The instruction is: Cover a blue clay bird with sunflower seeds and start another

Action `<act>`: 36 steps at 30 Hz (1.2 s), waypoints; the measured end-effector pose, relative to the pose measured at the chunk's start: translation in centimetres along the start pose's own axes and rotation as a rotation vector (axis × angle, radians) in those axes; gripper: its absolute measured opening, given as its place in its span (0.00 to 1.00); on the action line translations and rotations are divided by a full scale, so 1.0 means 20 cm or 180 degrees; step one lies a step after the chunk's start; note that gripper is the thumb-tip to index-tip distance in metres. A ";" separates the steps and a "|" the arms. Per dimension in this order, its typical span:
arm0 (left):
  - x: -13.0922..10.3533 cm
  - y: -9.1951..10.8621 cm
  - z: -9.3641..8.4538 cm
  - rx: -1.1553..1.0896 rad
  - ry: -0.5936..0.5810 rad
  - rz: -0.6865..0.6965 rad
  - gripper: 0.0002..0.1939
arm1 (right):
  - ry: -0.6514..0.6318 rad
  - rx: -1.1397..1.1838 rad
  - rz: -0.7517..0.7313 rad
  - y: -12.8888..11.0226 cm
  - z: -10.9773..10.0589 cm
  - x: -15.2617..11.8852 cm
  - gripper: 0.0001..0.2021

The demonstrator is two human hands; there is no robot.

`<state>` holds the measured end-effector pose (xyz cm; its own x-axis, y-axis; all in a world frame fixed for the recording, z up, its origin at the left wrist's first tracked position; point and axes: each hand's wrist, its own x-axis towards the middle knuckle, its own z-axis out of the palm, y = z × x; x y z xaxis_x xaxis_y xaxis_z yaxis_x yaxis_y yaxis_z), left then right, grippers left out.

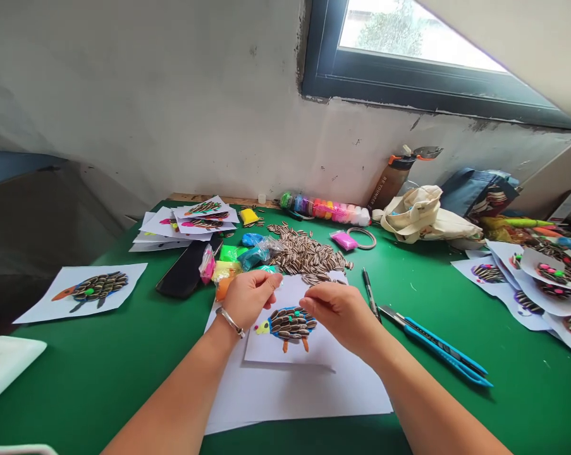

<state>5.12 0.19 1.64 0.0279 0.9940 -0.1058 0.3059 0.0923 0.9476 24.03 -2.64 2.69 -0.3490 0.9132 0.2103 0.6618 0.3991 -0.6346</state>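
My left hand (248,298) hovers over the upper left of a hedgehog picture (292,323) made of striped sunflower seeds, with blue edging, a pale yellow head and orange legs. Its thumb and finger are pinched; whatever they may hold is too small to make out. Opposite it, my right hand (338,308) is also pinched at the picture's upper right, its fingertips hiding anything between them. A small gap separates the two hands. Under the picture lie larger white sheets (304,398). Just beyond the hands is a heap of loose sunflower seeds (306,249).
A blue utility knife (437,347) and a black pen (369,291) lie to the right. Bagged coloured clay (254,253) and a black phone (185,272) are at left. Finished seed pictures (100,287) lie on both sides. A bottle (392,180) stands by the wall.
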 end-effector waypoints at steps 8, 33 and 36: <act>0.00 0.00 0.01 -0.0224 0.0016 0.0046 0.12 | -0.0108 -0.0021 -0.0054 0.00 0.08 -0.13 0.09; 0.00 -0.04 0.02 0.0108 0.0017 0.0368 0.13 | -0.0255 -0.0596 -0.0639 0.02 0.18 -0.15 0.10; -0.01 -0.04 0.02 0.0144 0.0028 0.0400 0.13 | -0.0346 -0.0560 -0.0615 0.02 0.17 -0.16 0.11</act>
<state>5.25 -0.01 0.75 0.0605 0.9980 0.0157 0.3431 -0.0355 0.9386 23.23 -5.56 -0.73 -0.5428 0.8083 0.2280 0.6778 0.5819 -0.4495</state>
